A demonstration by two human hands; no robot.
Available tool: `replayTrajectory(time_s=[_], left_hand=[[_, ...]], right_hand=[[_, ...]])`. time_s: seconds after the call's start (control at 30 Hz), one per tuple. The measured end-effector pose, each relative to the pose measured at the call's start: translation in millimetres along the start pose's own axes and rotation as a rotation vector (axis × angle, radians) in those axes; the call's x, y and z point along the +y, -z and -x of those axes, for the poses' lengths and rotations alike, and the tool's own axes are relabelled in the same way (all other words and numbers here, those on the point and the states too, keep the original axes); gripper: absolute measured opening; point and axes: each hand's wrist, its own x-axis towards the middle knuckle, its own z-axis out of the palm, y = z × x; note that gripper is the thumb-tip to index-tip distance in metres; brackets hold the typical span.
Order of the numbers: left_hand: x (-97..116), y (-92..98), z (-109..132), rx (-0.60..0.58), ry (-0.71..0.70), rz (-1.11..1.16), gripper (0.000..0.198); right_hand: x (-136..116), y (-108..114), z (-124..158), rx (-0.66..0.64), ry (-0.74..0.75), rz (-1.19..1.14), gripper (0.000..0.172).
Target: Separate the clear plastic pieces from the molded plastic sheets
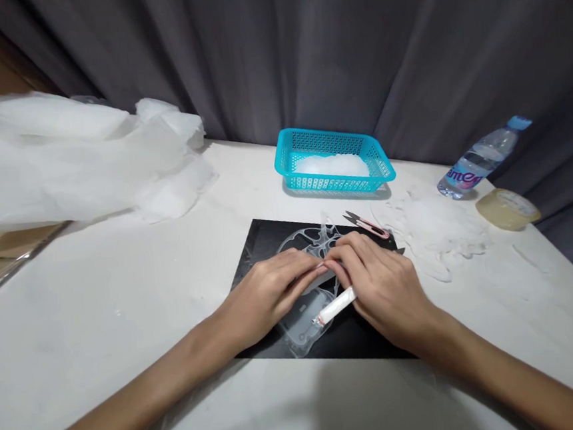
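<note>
Over a black mat (251, 271), both my hands meet with fingertips together. A translucent moulded plastic piece (308, 320), with thin branching strips (313, 236) at its far end, lies under them. My left hand (273, 286) is closed in a pinch at the edge of clear plastic, partly hidden by the fingers. My right hand (380, 280) pinches at the same spot. A slim white-handled tool (337, 306) also sticks out from under its palm, pointing down and left; the rest of the tool is hidden. Just beyond my right hand are pink-handled thread snips (367, 224), blades pointing left.
Behind the mat stands a blue mesh basket (337, 187) with translucent white pieces (332, 165) inside. Plastic scraps (438, 228) lie to the right, near a water bottle (482, 161) and a tape roll (507, 209). Large white plastic bags (76, 160) fill the left back, before a grey curtain.
</note>
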Motion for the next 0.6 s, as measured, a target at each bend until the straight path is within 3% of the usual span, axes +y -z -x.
replayTrajectory(time_s=[0.27,0.43,0.5,0.6], left_hand=[[2.9,-1.4,-4.8,-0.087,0.277,0.146,0.033],[2.8,7.1,-3.7,-0.164,0.358,0.184,0.037],[0.8,10.0,-1.2,-0.213,0.340,0.135,0.050],[-3.9,8.8,3.0,-0.284,0.256,-0.011,0.062]], right_hand=[[7.8,-4.6,1.6,-0.230,-0.251,-0.270,0.012],[24.7,11.8,-3.6,-0.296,-0.362,-0.241,0.011],[36.3,24.6,-6.0,-0.417,-0.398,-0.151,0.009],[53.7,46.1,-7.5,-0.715,-0.360,-0.117,0.008]])
